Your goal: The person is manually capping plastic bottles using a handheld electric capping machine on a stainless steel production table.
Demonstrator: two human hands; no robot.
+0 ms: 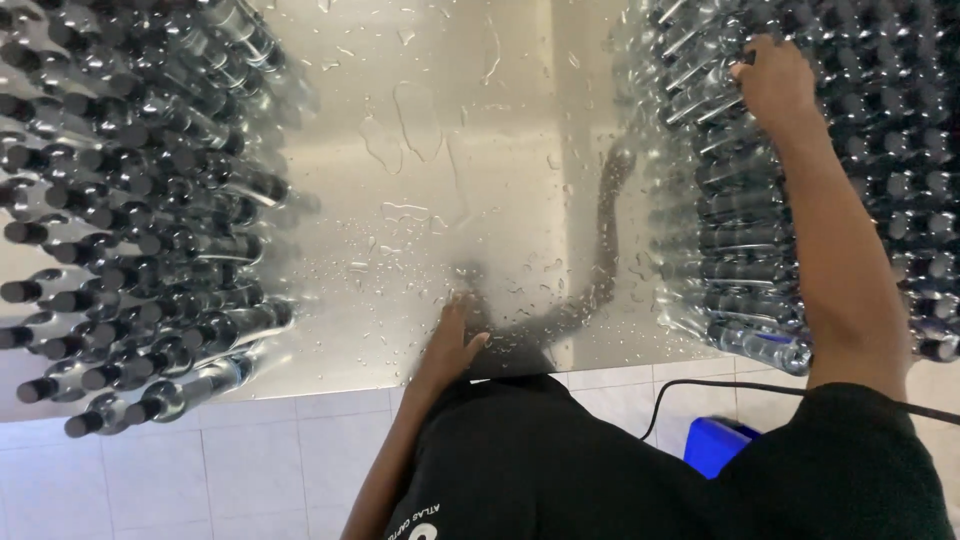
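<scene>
**A hand on the bottle pile**

The big pile of clear plastic bottles with dark caps (800, 200) lies at 3 o'clock on the wet shiny metal table (450, 150). The right hand (775, 80) rests on top at 1 o'clock; whether its fingers hold a bottle I cannot tell. The bottles look wet, slippery and heavy, so the body of one is probably best to grab. The left hand (455, 345) lies flat and open at 6 o'clock. Another bottle pile (130, 200) sits at 9 o'clock.

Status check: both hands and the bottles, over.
Left hand flat on wet steel table, empty. Right hand on the right-side stack of clear plastic bottles with dark caps; grip unclear. Nothing between them.
</scene>
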